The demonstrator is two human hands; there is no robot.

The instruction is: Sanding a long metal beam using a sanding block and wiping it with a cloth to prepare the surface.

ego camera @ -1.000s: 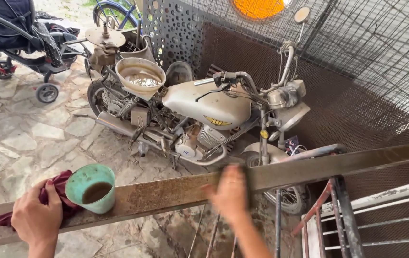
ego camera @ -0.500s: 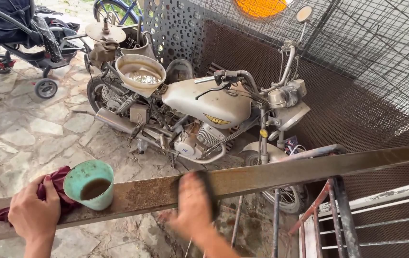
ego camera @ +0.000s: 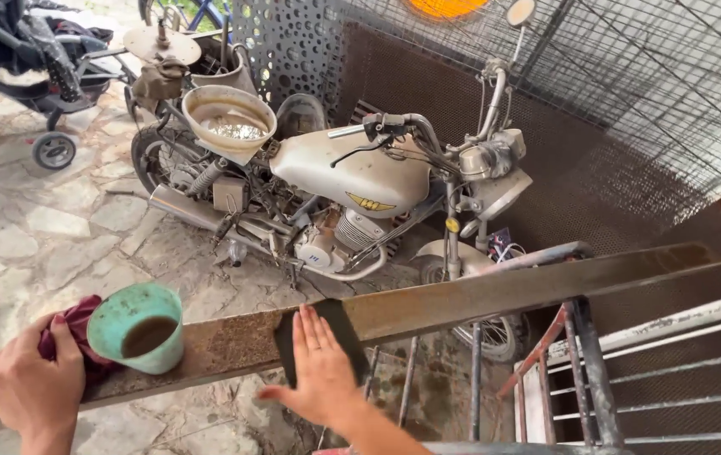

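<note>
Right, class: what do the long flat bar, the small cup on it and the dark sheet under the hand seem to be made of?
Long flat bar: probably steel, with a dull grey face and brown rust patches.
Small green cup: likely plastic, matte and smudged.
Dark sheet under the right hand: possibly sandpaper, thin and matte black.

floor: stone paving point(ego camera: 32, 244) | parked: dusty motorcycle point(ego camera: 352, 194) | behind: mesh fence point(ego camera: 630, 93) | daylight

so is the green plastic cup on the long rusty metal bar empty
No, the green plastic cup on the long rusty metal bar holds dark brown liquid.
</note>
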